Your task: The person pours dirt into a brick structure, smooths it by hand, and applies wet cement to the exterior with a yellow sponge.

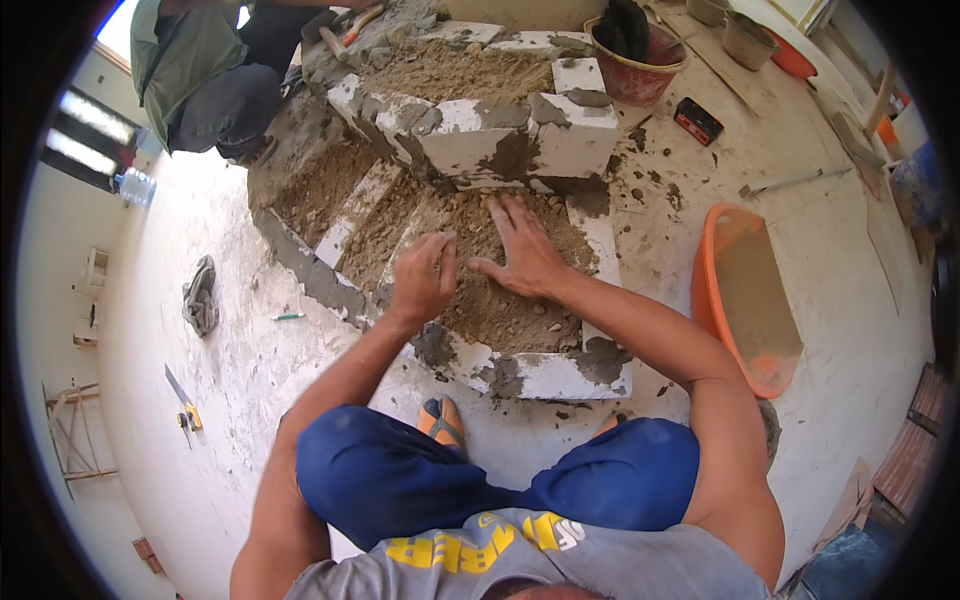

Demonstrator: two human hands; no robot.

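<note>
My right hand [522, 252] lies palm down on the brown soil [510, 315] that fills the near section of a low block structure. Its fingers are spread. Close to it on the left, my left hand [424, 278] is closed with bent fingers, over the strip of white block dividing the soil; whatever it may hold is hidden. White blocks [540, 376] with grey mortar smeared at their joints edge the soil at the front. A taller tier of white blocks [475, 140] rises behind my hands, also filled with soil.
An orange tub [712, 290] holding grey-brown material stands at the right. Behind it are a red-black box-shaped tool [698, 121] and a dark red bucket [640, 75]. At the far left a person [215, 85] crouches near a hammer [335, 42]. A handsaw [184, 398] lies at left.
</note>
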